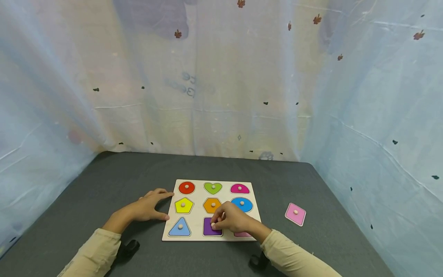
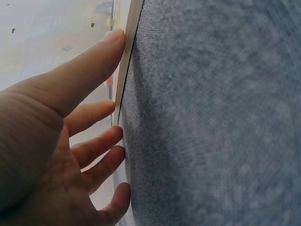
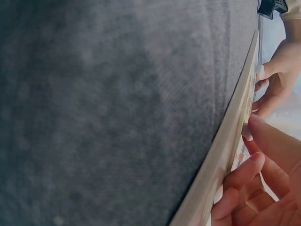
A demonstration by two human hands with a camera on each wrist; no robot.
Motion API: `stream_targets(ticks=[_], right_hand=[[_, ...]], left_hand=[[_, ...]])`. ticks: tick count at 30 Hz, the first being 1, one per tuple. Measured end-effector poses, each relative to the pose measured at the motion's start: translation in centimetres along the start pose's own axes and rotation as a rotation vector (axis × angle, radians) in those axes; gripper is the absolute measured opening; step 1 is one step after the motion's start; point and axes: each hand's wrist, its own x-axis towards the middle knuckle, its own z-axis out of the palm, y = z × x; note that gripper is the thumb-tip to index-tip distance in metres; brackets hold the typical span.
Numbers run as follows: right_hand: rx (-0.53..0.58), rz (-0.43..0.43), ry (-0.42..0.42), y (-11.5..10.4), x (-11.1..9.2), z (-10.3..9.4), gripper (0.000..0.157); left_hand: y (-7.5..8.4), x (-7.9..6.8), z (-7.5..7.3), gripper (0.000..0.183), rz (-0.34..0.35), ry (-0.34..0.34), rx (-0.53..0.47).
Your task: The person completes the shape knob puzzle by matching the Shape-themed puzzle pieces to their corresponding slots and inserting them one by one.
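Note:
A pale wooden puzzle board (image 1: 198, 220) lies on the dark table, bearing coloured shapes with small knobs. My right hand (image 1: 232, 220) pinches the knob (image 3: 247, 132) of the purple square (image 1: 207, 231) between thumb and forefinger; the square lies at its place in the front row's middle. Along the board's left edge rests my left hand (image 1: 149, 206), fingers spread, thumb (image 2: 96, 59) and fingertips touching the rim. Beside the purple square is a light blue triangle (image 1: 179, 231). Under the right hand a pink shape (image 1: 242, 234) is mostly hidden.
To the board's right, a pink rounded diamond piece (image 1: 298, 217) with a knob lies on the grey table (image 1: 277, 184). A patterned curtain (image 1: 221, 127) hangs behind and along both sides. Black straps (image 1: 129, 248) show near each wrist.

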Motion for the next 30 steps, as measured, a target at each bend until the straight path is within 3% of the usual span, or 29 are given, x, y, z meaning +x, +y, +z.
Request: stream_targets(ticks=[14, 30], right_hand=[[-0.010, 0.007, -0.008, 0.1, 0.1, -0.1, 0.006], [-0.042, -0.040, 0.015, 0.4, -0.4, -1.0, 0.018]], left_hand=[[0.3, 0.0, -0.2, 0.088, 0.003, -0.005, 0.000], [0.1, -0.1, -0.2, 0.087, 0.012, -0.004, -0.011]])
